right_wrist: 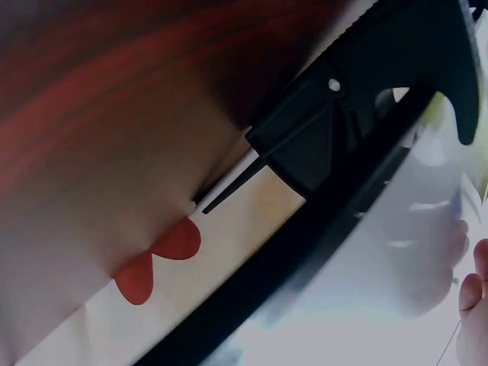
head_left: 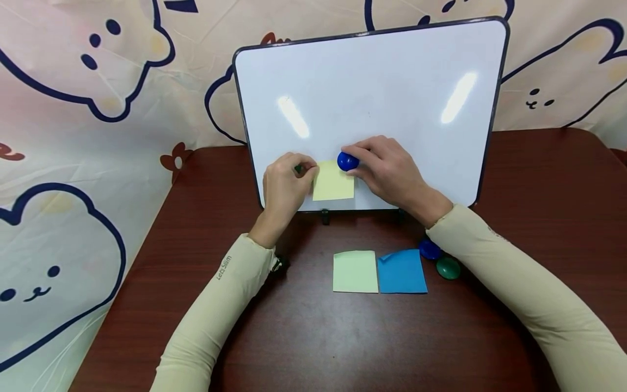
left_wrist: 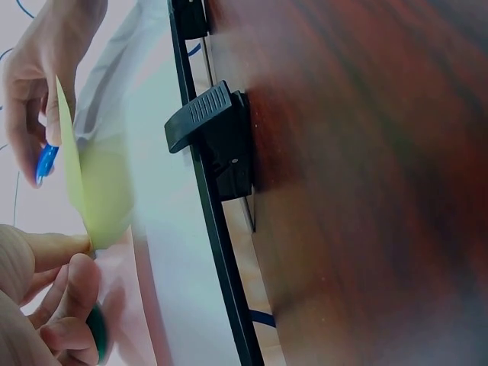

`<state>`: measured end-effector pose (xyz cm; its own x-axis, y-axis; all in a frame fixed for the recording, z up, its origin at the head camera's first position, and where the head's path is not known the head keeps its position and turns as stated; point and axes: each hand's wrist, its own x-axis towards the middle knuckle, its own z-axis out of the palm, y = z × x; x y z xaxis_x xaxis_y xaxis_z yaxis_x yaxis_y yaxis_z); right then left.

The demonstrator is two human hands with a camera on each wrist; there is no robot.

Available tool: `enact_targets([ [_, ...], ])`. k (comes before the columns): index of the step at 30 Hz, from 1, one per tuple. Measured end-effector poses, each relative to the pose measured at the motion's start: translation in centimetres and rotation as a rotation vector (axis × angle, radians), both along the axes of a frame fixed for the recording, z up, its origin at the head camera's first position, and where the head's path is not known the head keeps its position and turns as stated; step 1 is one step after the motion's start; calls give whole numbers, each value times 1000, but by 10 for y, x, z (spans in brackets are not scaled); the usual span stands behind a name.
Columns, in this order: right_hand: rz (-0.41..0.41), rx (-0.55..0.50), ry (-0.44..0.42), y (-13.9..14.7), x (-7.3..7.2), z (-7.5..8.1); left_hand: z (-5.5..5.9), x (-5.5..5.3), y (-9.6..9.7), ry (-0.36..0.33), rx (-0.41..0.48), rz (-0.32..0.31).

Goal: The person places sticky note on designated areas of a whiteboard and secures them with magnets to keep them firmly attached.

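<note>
My left hand [head_left: 286, 182] pinches the left edge of a yellow sticky note [head_left: 333, 182] in front of the whiteboard [head_left: 377, 98]. A green round magnet [left_wrist: 97, 333] sits among that hand's lower fingers, mostly hidden in the head view. With thumb and fingertips, my right hand [head_left: 389, 169] holds a blue round magnet [head_left: 348, 161] at the note's upper right corner. The left wrist view shows the yellow note [left_wrist: 103, 183] edge-on, its near part standing off the board. Only a few fingers of the right hand [right_wrist: 474, 293] enter the right wrist view.
A pale green sticky note [head_left: 355, 272] and a blue sticky note [head_left: 403, 272] lie side by side on the brown table [head_left: 343, 343]. Another blue magnet [head_left: 430, 249] and a green magnet [head_left: 448, 268] are beside the right sleeve. Black clip feet [left_wrist: 217, 141] support the board.
</note>
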<state>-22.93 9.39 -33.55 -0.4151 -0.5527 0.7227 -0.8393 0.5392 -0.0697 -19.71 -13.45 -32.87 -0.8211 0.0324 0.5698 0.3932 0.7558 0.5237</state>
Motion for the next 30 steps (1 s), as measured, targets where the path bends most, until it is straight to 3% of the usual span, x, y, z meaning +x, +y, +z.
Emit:
enact_targets([
  [21, 25, 44, 41, -19, -6, -2, 0, 2, -2, 11, -4, -10],
  [30, -8, 72, 41, -19, -7, -1, 0, 0, -1, 26, -19, -13],
])
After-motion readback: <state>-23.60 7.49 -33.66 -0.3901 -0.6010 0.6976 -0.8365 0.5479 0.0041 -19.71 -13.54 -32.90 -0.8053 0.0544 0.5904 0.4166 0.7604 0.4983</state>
